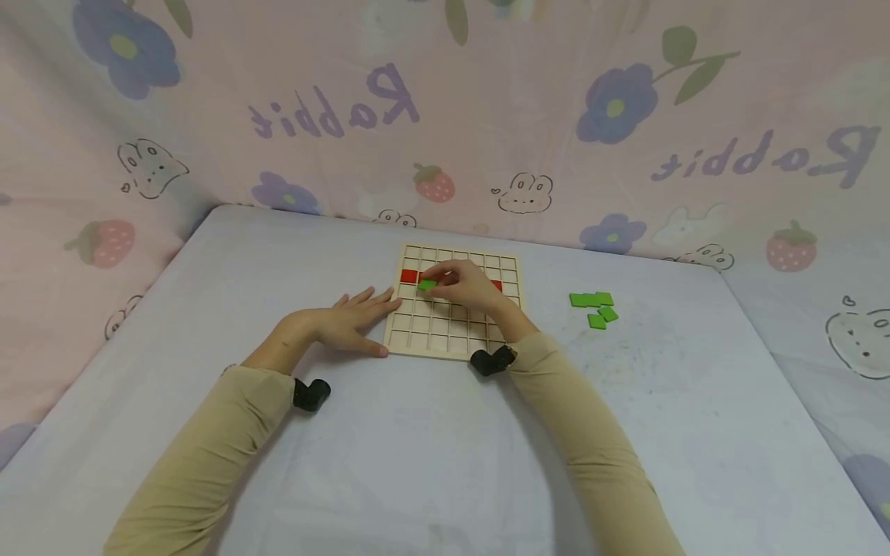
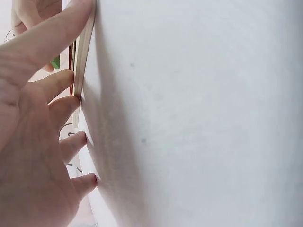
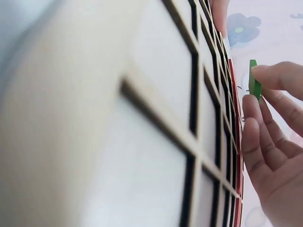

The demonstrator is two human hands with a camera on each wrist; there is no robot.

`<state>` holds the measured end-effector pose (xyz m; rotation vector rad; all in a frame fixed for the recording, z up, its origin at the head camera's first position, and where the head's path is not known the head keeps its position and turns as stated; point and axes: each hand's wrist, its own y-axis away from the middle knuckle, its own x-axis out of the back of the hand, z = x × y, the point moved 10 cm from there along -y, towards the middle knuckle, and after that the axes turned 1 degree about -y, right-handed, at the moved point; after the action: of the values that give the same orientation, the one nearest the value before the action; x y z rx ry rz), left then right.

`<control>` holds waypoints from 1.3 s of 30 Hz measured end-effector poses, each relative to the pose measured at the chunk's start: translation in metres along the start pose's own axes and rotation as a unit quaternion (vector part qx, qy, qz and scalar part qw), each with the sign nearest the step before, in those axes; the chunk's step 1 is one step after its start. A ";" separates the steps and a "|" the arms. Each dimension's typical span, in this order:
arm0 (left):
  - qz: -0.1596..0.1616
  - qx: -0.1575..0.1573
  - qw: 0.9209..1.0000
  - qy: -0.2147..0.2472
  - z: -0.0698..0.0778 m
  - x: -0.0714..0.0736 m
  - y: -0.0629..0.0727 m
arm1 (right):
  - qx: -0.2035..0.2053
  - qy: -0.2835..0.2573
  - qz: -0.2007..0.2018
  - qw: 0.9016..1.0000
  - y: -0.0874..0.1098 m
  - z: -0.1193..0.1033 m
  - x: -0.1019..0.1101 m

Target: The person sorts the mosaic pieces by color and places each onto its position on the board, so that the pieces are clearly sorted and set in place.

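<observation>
A wooden grid board [image 1: 433, 342] lies on the table, with a row of red square tiles [image 1: 409, 276] in its upper part, partly covered by the right hand. My right hand [image 1: 467, 286] pinches a green square tile [image 1: 427, 285] between thumb and fingers, close over the board's left side just below the red row. In the right wrist view the green tile [image 3: 254, 80] stands edge-on above the grid. My left hand [image 1: 351, 323] lies spread, its thumb and fingertips at the board's left edge; the left wrist view shows the fingertips [image 2: 71, 98] against that wooden edge.
Several green tiles [image 1: 592, 300] lie loose on the white-covered table [image 1: 417, 448] to the right of the board. A fabric backdrop [image 1: 473, 100] with rabbits and flowers hangs behind the table. Each wrist carries a black camera mount [image 1: 312, 394].
</observation>
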<state>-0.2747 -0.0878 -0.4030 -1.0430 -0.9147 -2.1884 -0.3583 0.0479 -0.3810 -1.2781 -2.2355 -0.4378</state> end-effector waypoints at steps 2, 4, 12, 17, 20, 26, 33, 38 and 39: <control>-0.001 0.003 1.000 0.000 0.000 0.000 -0.001 | 0.001 0.009 -0.002 1.000 -0.002 -0.001 -0.001; -0.001 0.007 1.000 -0.001 -0.001 -0.001 -0.002 | 0.001 0.016 -0.004 1.000 -0.003 -0.002 -0.002; -0.007 0.010 1.000 -0.009 0.001 -0.002 -0.002 | 0.002 0.041 -0.019 0.999 -0.008 -0.005 -0.010; -0.009 0.009 1.000 -0.007 0.000 -0.003 -0.002 | 0.008 0.057 -0.035 0.998 -0.010 -0.007 -0.018; -0.010 0.007 1.000 -0.001 0.000 -0.003 -0.003 | 0.012 0.069 -0.036 0.997 -0.011 -0.008 -0.021; -0.009 0.007 1.000 0.005 0.000 -0.004 -0.002 | 0.011 0.070 -0.031 0.997 -0.012 -0.010 -0.023; -0.009 0.008 1.000 0.003 -0.001 -0.003 -0.003 | 0.006 0.064 -0.024 0.998 -0.012 -0.010 -0.021; -0.009 0.009 1.000 0.009 0.000 -0.003 -0.002 | -0.006 0.060 -0.019 0.998 -0.014 -0.008 -0.022; -0.010 0.010 1.000 0.010 -0.001 -0.003 -0.001 | -0.007 0.061 -0.018 0.998 -0.014 -0.007 -0.022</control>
<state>-0.2743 -0.0869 -0.4064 -1.0061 -0.9404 -2.1961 -0.3593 0.0221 -0.3882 -1.1886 -2.1595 -0.5315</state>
